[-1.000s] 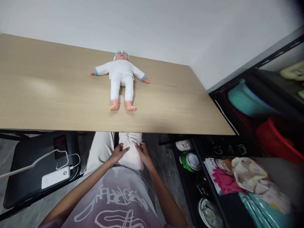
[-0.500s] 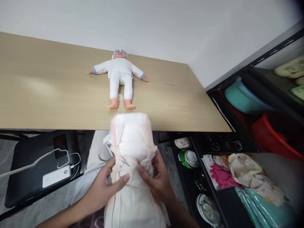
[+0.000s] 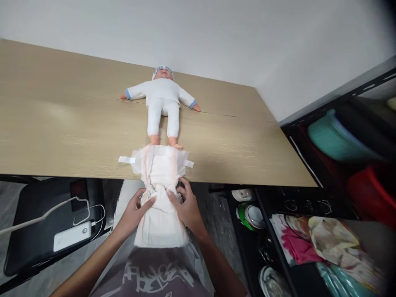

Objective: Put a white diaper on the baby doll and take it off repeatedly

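An unfolded white diaper (image 3: 162, 165) stretches from the front edge of the table toward my lap, its two side tabs spread out over the tabletop. My left hand (image 3: 137, 208) grips its left side near the narrow middle, thumb on top. On the opposite side my right hand (image 3: 185, 204) pinches the right edge, thumb also on top and fingers partly behind. Just beyond the diaper's far end lies a baby doll (image 3: 163, 97) on its back, arms spread, in a white suit with blue cuffs and a headband. Its feet are close to the diaper.
The doll rests on a wooden-coloured table (image 3: 68, 136) against a white wall. On the left, a black chair (image 3: 27, 222) carries a white power bank (image 3: 72, 236) with cables. Dark shelves on the right hold a teal basin (image 3: 337, 138), a red basin (image 3: 371, 194) and cloth items (image 3: 334, 239).
Both hands have moved the diaper forward and away from me. Its far end has spread, so the side tabs now stick out, and it is nearer the doll's feet.
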A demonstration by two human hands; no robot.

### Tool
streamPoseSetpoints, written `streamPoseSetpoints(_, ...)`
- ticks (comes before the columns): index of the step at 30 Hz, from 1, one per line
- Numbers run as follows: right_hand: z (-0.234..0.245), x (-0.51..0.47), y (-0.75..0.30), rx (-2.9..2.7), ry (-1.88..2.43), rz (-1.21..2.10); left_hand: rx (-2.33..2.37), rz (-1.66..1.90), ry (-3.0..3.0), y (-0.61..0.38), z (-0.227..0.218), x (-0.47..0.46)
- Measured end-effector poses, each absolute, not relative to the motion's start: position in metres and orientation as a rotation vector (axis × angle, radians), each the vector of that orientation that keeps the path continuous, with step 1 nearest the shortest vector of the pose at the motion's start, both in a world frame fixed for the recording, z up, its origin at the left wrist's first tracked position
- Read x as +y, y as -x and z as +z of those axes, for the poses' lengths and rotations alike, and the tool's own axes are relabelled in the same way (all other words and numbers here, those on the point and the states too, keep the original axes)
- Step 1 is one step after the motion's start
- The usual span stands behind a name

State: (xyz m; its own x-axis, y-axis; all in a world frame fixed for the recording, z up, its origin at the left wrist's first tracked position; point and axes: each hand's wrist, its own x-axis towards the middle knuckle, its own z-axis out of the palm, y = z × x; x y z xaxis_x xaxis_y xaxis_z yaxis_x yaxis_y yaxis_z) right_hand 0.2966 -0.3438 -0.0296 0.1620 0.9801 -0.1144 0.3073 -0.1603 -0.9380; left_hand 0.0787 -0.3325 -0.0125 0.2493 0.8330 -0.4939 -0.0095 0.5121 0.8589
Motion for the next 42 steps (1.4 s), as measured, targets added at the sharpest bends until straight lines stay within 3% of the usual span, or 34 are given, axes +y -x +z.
streamPoseSetpoints(8, 0.008, -0.334, -0.293, -1.583, 1.566, 0.355, 1.221, 0.650, -0.914, -0.078, -0.007, -0.336)
streamPoseSetpoints(13, 0.016, -0.271, -0.274, -2.090, 1.415, 0.414, 1.220, 0.519, -1.241, -0.063, 0.002, -0.336)
streamPoseSetpoints(19, -0.003, -0.239, -0.266, -2.332, 1.523, 0.422, 1.139, 0.309, -1.814, -0.018, 0.044, -0.311)
streamPoseSetpoints(26, -0.005, -0.243, -0.265, -2.338, 1.557, 0.350, 1.087, 0.631, -2.552, -0.010, 0.053, -0.157)
streamPoseSetpoints(31, -0.008, -0.242, -0.263, -2.330, 1.562, 0.342, 0.766, 0.336, -3.068, -0.064, 0.048, -0.061)
streamPoseSetpoints(36, -0.008, -0.242, -0.263, -2.315, 1.563, 0.346, 0.351, 0.026, -3.201, -0.099, 0.051, -0.030)
streamPoseSetpoints(42, -0.003, -0.243, -0.263, -2.323, 1.570, 0.397, 0.279, 0.093, -3.164, -0.112, 0.049, -0.025)
